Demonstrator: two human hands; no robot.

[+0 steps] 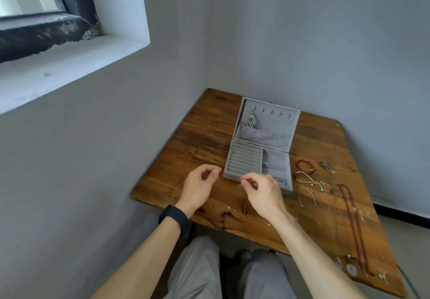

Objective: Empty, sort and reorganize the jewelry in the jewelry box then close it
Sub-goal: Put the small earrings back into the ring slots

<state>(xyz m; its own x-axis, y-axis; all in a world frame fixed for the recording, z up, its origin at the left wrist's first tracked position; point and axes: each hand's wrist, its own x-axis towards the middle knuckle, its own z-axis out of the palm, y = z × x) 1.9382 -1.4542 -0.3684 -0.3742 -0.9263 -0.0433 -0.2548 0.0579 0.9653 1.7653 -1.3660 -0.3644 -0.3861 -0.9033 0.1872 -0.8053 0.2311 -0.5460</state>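
A grey velvet jewelry box (242, 175) lies open on the wooden table (204, 135); its ring rolls and side compartments look empty. One silver and blue dangling earring (251, 120) hangs from a hook in the upright lid. My left hand (200, 188) hovers just left of the box's front corner, fingertips pinched on a tiny item, probably a small earring. My right hand (263, 191) is in front of the box, thumb and finger pinched on another tiny piece. Several small studs (250, 216) lie on the table under my hands.
Right of the box lie a red bead bracelet (304, 166), two white cord bracelets (307, 178), and several long necklaces (349, 217) with pendants near the table's front right corner. Walls close off the table at left and behind. My knees are under the front edge.
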